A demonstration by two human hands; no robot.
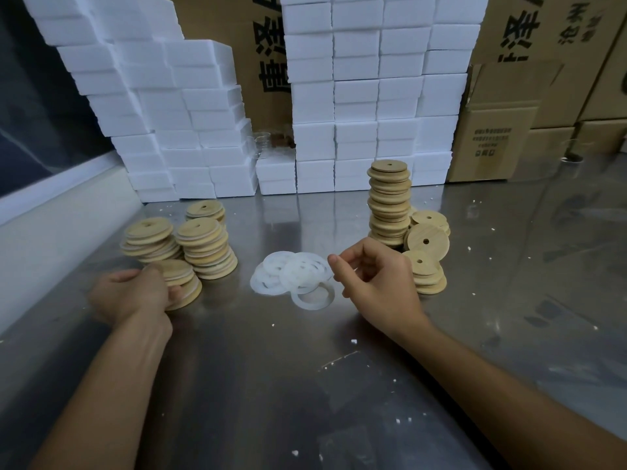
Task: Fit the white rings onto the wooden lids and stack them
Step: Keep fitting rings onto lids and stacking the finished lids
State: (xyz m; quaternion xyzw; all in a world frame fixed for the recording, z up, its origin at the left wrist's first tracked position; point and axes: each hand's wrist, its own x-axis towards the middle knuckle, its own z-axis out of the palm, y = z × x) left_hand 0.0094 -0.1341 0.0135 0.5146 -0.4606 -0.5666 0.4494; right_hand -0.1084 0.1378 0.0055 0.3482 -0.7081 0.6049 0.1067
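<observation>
**Between rings: a finished lid goes down, the next ring waits**

Our left hand point(130, 293) has its fingers point(154, 271) curled round the edge of a short stack of round pale wooden lids with white rings fitted point(179, 283), near the left edge of the shiny steel surface point(258, 385). The picture is blurred there, so we cannot tell whether the fingers grip only the top lid or steady the whole stack. Our right hand point(376, 276) hovers just right of the loose heap of thin translucent white rings point(293, 276); its fingers are loosely curled, thumb and forefinger close together, and nothing shows between them.

Just behind the left hand stand three more stacks of ringed wooden lids point(207, 247), white edges showing between the discs. On the right side stand a tall column of bare wooden lids with centre holes point(389, 205) and a lower pile of the same bare lids point(425, 273), one disc leaning upright against the column.

We judge that the stacking step is closing on the left. The next move calls for the right hand to take one ring off the heap, which may be fiddly since the rings overlap and could lift together, and for a bare lid from the right piles to meet it.
</observation>
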